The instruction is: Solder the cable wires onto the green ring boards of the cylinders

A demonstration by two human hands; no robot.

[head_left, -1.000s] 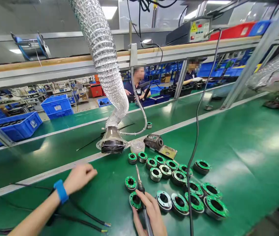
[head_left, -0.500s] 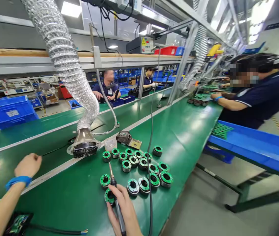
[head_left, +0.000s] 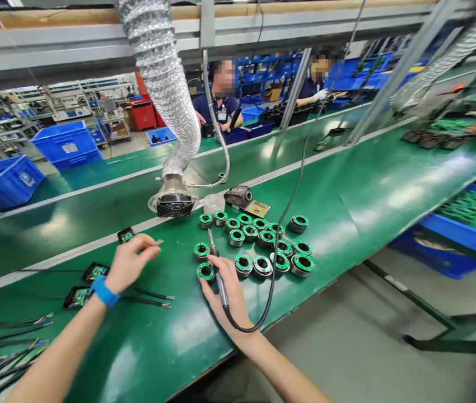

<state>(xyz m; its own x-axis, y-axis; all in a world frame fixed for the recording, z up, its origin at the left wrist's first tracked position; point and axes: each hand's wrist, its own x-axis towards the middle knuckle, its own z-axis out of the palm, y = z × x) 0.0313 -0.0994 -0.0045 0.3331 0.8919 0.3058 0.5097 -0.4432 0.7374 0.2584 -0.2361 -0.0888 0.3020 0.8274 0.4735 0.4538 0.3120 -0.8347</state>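
My right hand [head_left: 230,296] holds a soldering iron [head_left: 220,280], its tip pointing up and away. The fingers of that hand also touch a green-topped ring part [head_left: 205,272] at the near left of the group. My left hand [head_left: 131,260], with a blue wristband [head_left: 105,290], pinches a small, pale piece [head_left: 159,242] above the green bench, left of the rings. Several more ring parts with round green boards stand upright, among them one [head_left: 201,251] near the iron. Black housings with green boards [head_left: 95,272] lie beside my left wrist.
A silver duct with a fan [head_left: 175,205] hangs over the bench [head_left: 145,358] behind my hands. Beyond the rings are a metal stand [head_left: 238,196] and a whitish tub [head_left: 214,203]. Cables [head_left: 7,352] lie at left. Two people sit opposite; another person's hand shows far right.
The view has turned down and left. My left hand has moved right, closer to the rings, and the pale piece now shows in its fingers. My right hand still holds the iron.
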